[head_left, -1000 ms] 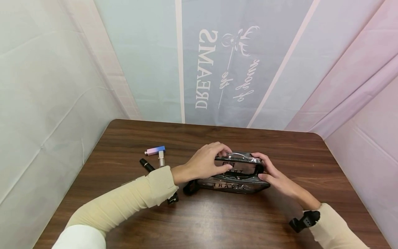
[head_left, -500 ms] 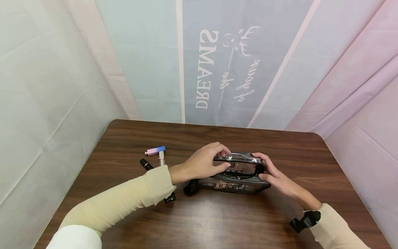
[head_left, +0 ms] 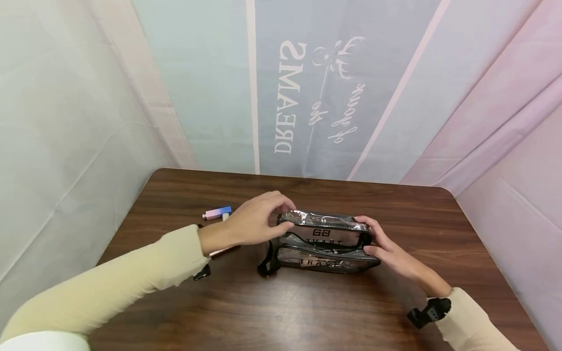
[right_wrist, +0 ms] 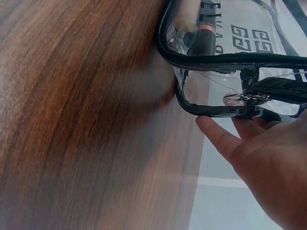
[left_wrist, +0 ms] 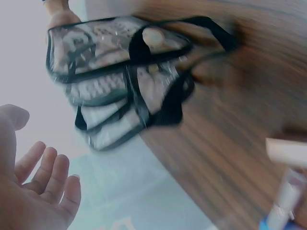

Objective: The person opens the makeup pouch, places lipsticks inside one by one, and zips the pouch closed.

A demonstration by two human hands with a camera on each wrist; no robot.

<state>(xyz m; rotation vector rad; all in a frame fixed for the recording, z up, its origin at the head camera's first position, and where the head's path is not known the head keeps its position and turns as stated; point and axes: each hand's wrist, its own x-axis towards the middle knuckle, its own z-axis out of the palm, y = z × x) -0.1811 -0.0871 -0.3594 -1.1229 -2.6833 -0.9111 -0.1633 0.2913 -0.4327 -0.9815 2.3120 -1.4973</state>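
A clear cosmetic bag (head_left: 329,237) with black trim and printed lettering lies on the table, its top parted. My right hand (head_left: 392,251) grips the bag's right end between thumb and fingers, beside the silver zipper pull (right_wrist: 244,97) in the right wrist view. At the opposite end, my left hand (head_left: 254,220) hovers with loosely bent fingers. The left wrist view shows this hand (left_wrist: 41,196) apart from the bag (left_wrist: 103,40), holding nothing. Through the clear side, a dark tube (right_wrist: 207,40) shows inside the bag.
A pink-and-blue tube (head_left: 217,213) lies on the wooden table (head_left: 281,312), left of the bag. A pale tube (head_left: 226,216) touches it, partly hidden behind my left hand. Fabric walls (head_left: 307,165) rise along the table's back and sides.
My left hand has moved left, off the bag's middle to its left end, and the bag's mouth shows more fully. My right hand keeps its hold.
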